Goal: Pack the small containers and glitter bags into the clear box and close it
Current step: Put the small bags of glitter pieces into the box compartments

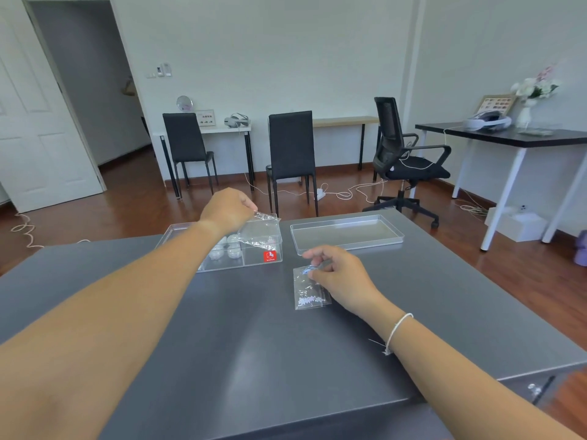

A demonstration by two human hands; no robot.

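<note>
Left hand (229, 209) pinches a clear glitter bag (258, 229) by its top edge, dangling over the open clear box (254, 249) at 11 o'clock on the grey table (222, 328). Small containers (226, 249) sit inside. Right hand (341, 274) grips a second bag (309, 289) with white beads, table centre. Lid (346, 231) lies at 1 o'clock.

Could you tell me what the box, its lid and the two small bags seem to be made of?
The box and the lid look like rigid clear glossy plastic: the grey table shows through them. The bag over the box and the bag on the table look like thin clear plastic film, crinkled and shiny; the second holds small pale beads.
</note>
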